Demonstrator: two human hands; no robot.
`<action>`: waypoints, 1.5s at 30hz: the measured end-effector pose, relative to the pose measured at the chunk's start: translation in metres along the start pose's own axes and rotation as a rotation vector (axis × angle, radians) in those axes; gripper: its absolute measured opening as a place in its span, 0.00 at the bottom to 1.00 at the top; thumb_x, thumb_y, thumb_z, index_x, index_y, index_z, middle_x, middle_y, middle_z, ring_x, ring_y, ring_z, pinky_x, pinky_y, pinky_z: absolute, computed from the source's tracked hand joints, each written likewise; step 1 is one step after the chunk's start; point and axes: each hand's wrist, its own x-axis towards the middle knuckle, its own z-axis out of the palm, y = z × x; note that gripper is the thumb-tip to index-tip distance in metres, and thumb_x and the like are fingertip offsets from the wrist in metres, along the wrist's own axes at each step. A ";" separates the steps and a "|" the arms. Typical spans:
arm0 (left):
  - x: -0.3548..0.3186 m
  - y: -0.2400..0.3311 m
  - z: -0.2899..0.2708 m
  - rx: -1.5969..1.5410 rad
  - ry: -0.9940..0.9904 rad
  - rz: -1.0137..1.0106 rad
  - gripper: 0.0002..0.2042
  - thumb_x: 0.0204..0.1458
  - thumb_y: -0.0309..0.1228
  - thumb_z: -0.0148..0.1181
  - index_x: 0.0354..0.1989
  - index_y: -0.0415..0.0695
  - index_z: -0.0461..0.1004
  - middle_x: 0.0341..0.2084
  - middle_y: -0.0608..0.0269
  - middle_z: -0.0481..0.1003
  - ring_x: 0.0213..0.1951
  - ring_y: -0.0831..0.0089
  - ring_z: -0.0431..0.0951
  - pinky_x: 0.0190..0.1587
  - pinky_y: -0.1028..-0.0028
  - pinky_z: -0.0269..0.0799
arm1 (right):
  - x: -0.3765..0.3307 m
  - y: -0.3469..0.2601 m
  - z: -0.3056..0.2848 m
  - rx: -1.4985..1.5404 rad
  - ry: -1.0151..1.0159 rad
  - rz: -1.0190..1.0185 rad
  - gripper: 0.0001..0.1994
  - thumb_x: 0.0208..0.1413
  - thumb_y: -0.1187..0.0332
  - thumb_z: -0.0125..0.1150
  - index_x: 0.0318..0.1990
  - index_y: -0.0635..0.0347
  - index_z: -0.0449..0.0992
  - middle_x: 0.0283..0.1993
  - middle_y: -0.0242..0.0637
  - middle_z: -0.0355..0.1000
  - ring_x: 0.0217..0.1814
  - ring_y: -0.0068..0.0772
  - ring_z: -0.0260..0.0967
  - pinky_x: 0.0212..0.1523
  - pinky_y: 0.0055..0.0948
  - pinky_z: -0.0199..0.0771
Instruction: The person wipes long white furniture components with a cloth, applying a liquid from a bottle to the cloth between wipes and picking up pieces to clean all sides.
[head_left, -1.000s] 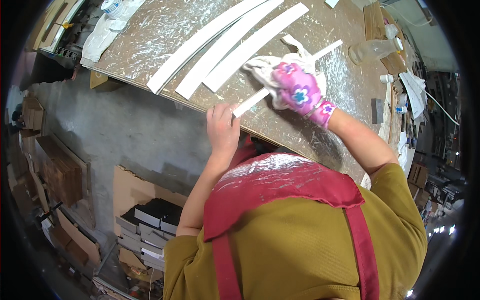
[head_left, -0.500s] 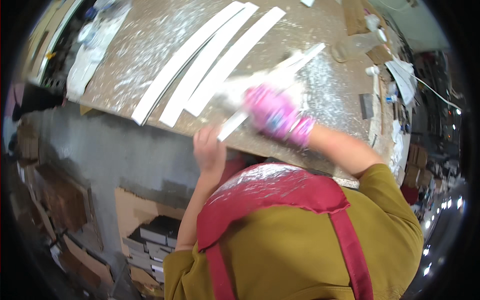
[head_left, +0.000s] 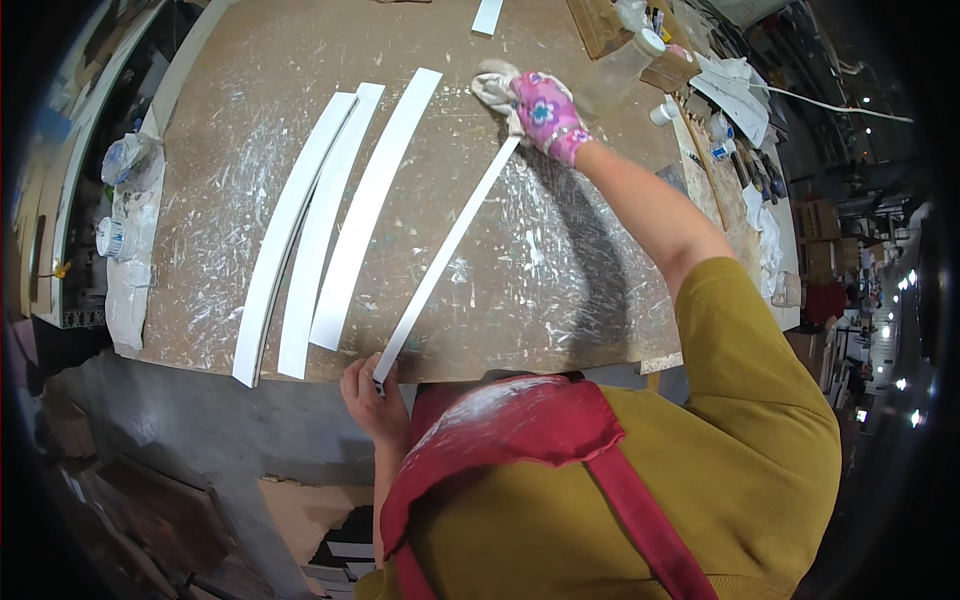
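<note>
A narrow white strip (head_left: 447, 255) slants across the worktable (head_left: 560, 330). Its near end is pinched in the bare fingers of my left hand (head_left: 377, 400) at the table's front edge. My right hand (head_left: 550, 115), in a pink flowered glove, is closed on a whitish cloth (head_left: 493, 88) at the strip's far end. The cloth and glove hide that end. Left of the strip lie wider white strips side by side: one (head_left: 378, 210) nearest, another (head_left: 330, 235) beyond it, and a third (head_left: 290, 240) at the far left, close against the second.
Another short white piece (head_left: 487, 16) lies at the far edge. A clear plastic bottle (head_left: 620, 75) and a white cap (head_left: 663, 111) are at the back right, near papers (head_left: 735, 100) and tools. Small jars (head_left: 122, 160) line the left edge. White smears cover the tabletop.
My right hand has moved away from me along the strip with the cloth, from near its middle to its far end. My left hand remains at the near end. The whole view has shifted.
</note>
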 end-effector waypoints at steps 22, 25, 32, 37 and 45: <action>0.013 -0.001 -0.003 -0.080 0.060 0.045 0.07 0.47 0.26 0.60 0.28 0.37 0.68 0.26 0.56 0.65 0.28 0.61 0.68 0.31 0.67 0.63 | -0.106 -0.129 0.030 0.017 -0.098 -0.150 0.10 0.51 0.68 0.52 0.39 0.61 0.68 0.30 0.38 0.66 0.30 0.27 0.64 0.23 0.24 0.69; 0.011 -0.003 -0.006 -0.060 -0.060 -0.149 0.07 0.45 0.26 0.59 0.32 0.38 0.73 0.29 0.55 0.69 0.33 0.56 0.71 0.36 0.63 0.66 | -0.134 -0.239 -0.002 -0.079 -0.627 -0.111 0.16 0.57 0.63 0.47 0.45 0.67 0.66 0.35 0.41 0.67 0.32 0.31 0.68 0.31 0.25 0.75; 0.013 -0.011 -0.012 -0.134 -0.080 -0.125 0.07 0.47 0.26 0.60 0.31 0.36 0.72 0.24 0.61 0.64 0.25 0.71 0.64 0.28 0.73 0.60 | -0.122 -0.182 0.034 -0.061 -0.168 -0.174 0.10 0.51 0.69 0.53 0.40 0.62 0.70 0.26 0.34 0.70 0.22 0.26 0.66 0.19 0.22 0.70; 0.020 0.003 -0.014 -0.207 -0.060 -0.117 0.07 0.47 0.25 0.60 0.27 0.36 0.68 0.25 0.61 0.62 0.25 0.70 0.64 0.29 0.71 0.59 | -0.123 -0.180 0.020 0.127 -0.035 -0.299 0.07 0.51 0.73 0.47 0.37 0.62 0.69 0.33 0.44 0.67 0.33 0.35 0.66 0.32 0.37 0.73; 0.018 -0.003 -0.019 -0.224 -0.091 -0.146 0.09 0.46 0.25 0.60 0.35 0.34 0.73 0.29 0.56 0.70 0.28 0.67 0.69 0.33 0.72 0.65 | -0.155 -0.227 0.036 0.288 -0.091 -0.767 0.18 0.55 0.62 0.53 0.52 0.57 0.67 0.43 0.40 0.70 0.43 0.32 0.69 0.39 0.30 0.76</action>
